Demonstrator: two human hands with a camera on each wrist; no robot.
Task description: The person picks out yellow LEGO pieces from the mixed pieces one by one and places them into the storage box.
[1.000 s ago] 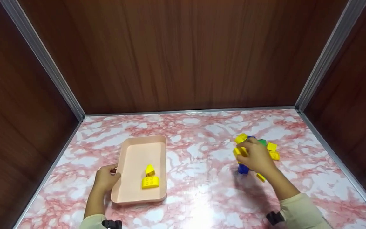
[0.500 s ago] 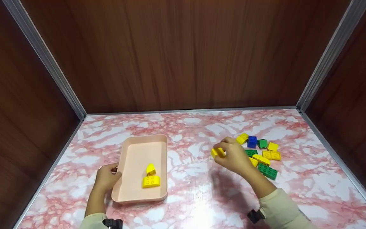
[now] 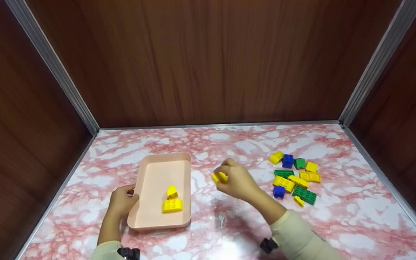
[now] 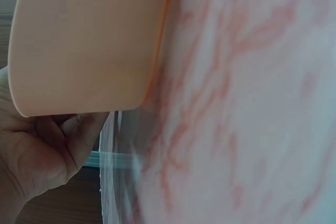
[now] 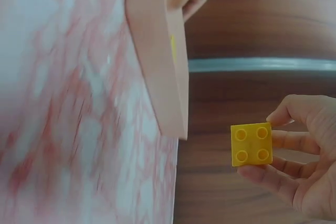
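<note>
In the head view my left hand (image 3: 123, 200) grips the left wall of a shallow peach tray (image 3: 187, 184). Inside the tray lie a yellow wedge-shaped block (image 3: 172, 191) and a yellow studded brick (image 3: 172, 206). My right hand (image 3: 238, 182) pinches a square yellow brick (image 5: 252, 144) in the air, a little to the right of the tray. Its studded face, with the thumb and fingers at its edges, shows in the right wrist view. The left wrist view has the tray wall (image 4: 89, 45) in front of the left fingers, hiding their tips.
A loose group of bricks lies on the right of the marbled table (image 3: 229, 141): green bricks (image 3: 304, 195), blue bricks (image 3: 279, 191) and yellow bricks (image 3: 284, 183). Brown wood panels (image 3: 215, 65) stand behind and on both sides, joined by metal strips.
My right hand has lifted the yellow brick from the group and carried it left toward the tray, uncovering the other bricks. The left hand and tray have stayed nearly still.
</note>
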